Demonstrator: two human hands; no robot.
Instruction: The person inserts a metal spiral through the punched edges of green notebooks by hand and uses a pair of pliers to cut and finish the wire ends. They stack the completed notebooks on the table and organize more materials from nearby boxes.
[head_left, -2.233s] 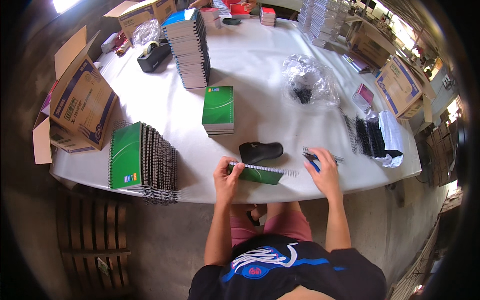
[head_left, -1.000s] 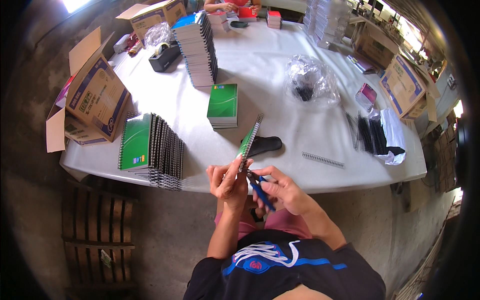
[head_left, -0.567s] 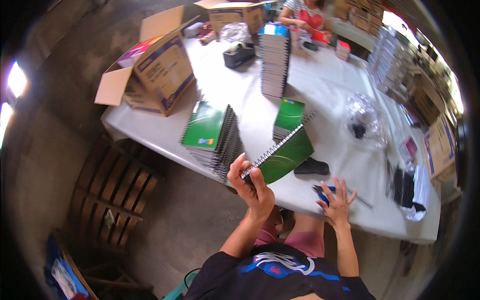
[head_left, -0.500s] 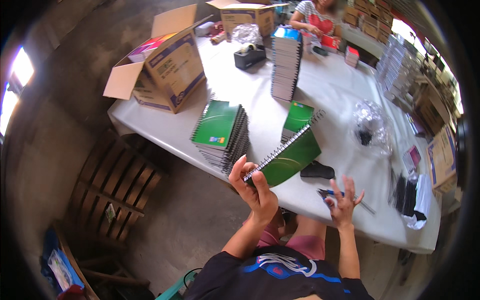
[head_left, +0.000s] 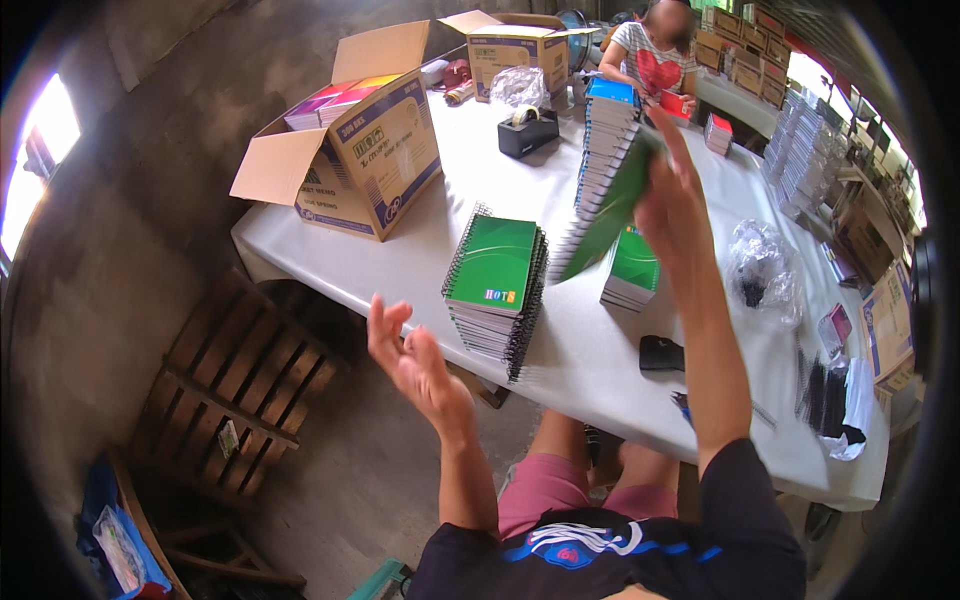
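A green-covered spiral notebook [head_left: 603, 215] hangs tilted in the air, its coil side facing left. My right hand [head_left: 672, 195] grips it by the opposite edge, smeared a little by motion. Past the table's front edge, my left hand [head_left: 425, 375] is raised with fingers apart and nothing in it. Right of that hand stands a stack of green spiral notebooks [head_left: 492, 265]. A smaller green pile [head_left: 632, 265] lies below the lifted notebook, partly covered by my right arm. Behind the notebook rises a tall notebook stack [head_left: 610, 90] with a blue cover on top.
An open carton [head_left: 375, 160] fills the table's left end; another carton [head_left: 515, 60] sits behind. Nearby are a tape dispenser [head_left: 528, 132], a black pouch-like item [head_left: 661, 353], blue-handled pliers [head_left: 682, 403] and clear plastic wrap [head_left: 762, 270]. A co-worker [head_left: 655, 60] is at the far side.
The notebook has passed from my left hand to my right and moved up and away. My left hand has let go and shifted left. The pliers now lie partly behind my right arm.
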